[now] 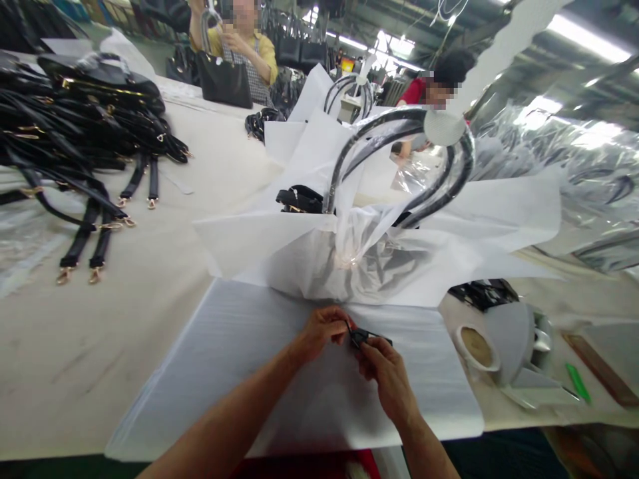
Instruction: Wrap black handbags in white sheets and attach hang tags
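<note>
My left hand (pixel 325 330) pinches one end of a small black strap-like piece (pixel 360 334), its fingers closed. From the other side my right hand (pixel 382 369) grips the same piece between thumb and fingers. Both hands are just above a stack of white tissue paper (pixel 210 379). Right behind them stands a handbag wrapped in white paper (pixel 309 266), its dark looped handles (pixel 399 120) covered in clear plastic and rising upright. A folded black strap (pixel 299 198) lies beside the handles. The exact kind of the small black piece is too small to make out.
Black straps with gold clasps (pixel 84 159) are heaped at the left. A tape roll (pixel 476 347), a green cutter (pixel 578 382) and a brown bar (pixel 599 369) lie at the right. Plastic-wrapped bags (pixel 589 173) line the right rear. Two people work across the table; one holds a black bag (pixel 224 80).
</note>
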